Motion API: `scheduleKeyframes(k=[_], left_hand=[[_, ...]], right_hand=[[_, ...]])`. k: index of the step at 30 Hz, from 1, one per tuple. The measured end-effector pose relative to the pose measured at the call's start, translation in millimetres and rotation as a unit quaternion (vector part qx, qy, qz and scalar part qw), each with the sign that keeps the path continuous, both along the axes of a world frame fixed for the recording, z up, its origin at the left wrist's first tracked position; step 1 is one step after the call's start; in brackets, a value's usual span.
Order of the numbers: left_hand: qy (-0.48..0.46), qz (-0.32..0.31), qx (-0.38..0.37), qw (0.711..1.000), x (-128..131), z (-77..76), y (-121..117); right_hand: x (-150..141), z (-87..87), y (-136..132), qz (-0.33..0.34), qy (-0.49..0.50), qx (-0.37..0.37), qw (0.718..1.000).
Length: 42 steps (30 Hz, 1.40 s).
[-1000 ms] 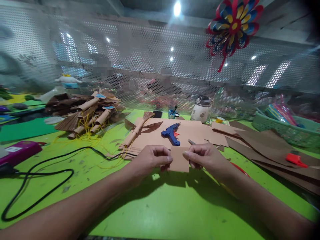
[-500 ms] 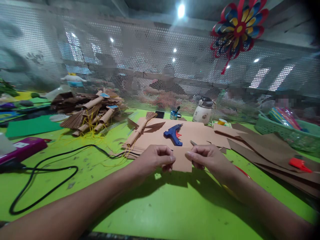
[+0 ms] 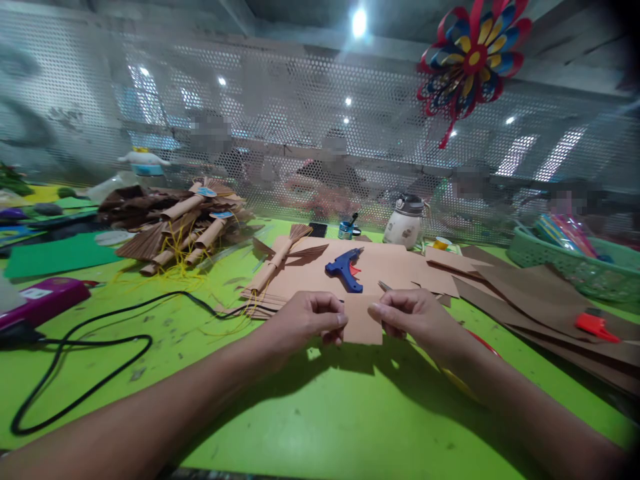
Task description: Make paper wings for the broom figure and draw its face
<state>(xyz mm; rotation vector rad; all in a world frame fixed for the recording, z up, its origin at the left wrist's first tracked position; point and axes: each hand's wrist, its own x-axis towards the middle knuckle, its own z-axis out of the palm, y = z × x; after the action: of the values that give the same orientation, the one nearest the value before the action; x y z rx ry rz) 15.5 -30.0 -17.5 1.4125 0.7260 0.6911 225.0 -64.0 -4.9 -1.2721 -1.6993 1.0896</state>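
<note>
A small rectangle of brown kraft paper (image 3: 362,321) is held up above the green table (image 3: 300,427), casting a shadow on it. My left hand (image 3: 315,317) pinches its left edge between thumb and fingers. At the opposite edge, my right hand (image 3: 407,313) grips it the same way. Just beyond the paper lies a blue glue gun (image 3: 346,269) with a red trigger, resting on larger brown sheets (image 3: 385,260). A pointed metal tip (image 3: 384,287) shows behind my right hand; the rest of that tool is hidden.
Rolled and pleated paper pieces (image 3: 193,223) with yellow strings pile up at left. A black cord (image 3: 83,341) loops across the table's left side. Brown sheets (image 3: 540,300) and a green basket (image 3: 575,263) occupy the right. A white bottle (image 3: 404,225) stands at the back, before a perforated screen.
Both hands keep the same pinch on the paper. The whole view has shifted very slightly to the left; nothing on the table has visibly moved.
</note>
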Motion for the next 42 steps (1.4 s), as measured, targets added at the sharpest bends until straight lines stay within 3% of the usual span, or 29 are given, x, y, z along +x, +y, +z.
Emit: scheduleKeyframes(k=[13,20,42], left_hand=[[0.005,-0.012,0.009,1.000,0.2,-1.7,0.5],[-0.004,-0.011,-0.002,1.000,0.9,-4.6,1.2],[-0.004,-0.019,-0.019,1.000,1.1,-3.2,-1.7]], right_hand=[[2.8,-3.9,2.9,0.004,-0.011,0.008,1.000],[2.8,3.5,0.7,0.036,-0.029,0.022,0.999],[3.0,-1.5,2.0,0.017,0.005,0.004,1.000]])
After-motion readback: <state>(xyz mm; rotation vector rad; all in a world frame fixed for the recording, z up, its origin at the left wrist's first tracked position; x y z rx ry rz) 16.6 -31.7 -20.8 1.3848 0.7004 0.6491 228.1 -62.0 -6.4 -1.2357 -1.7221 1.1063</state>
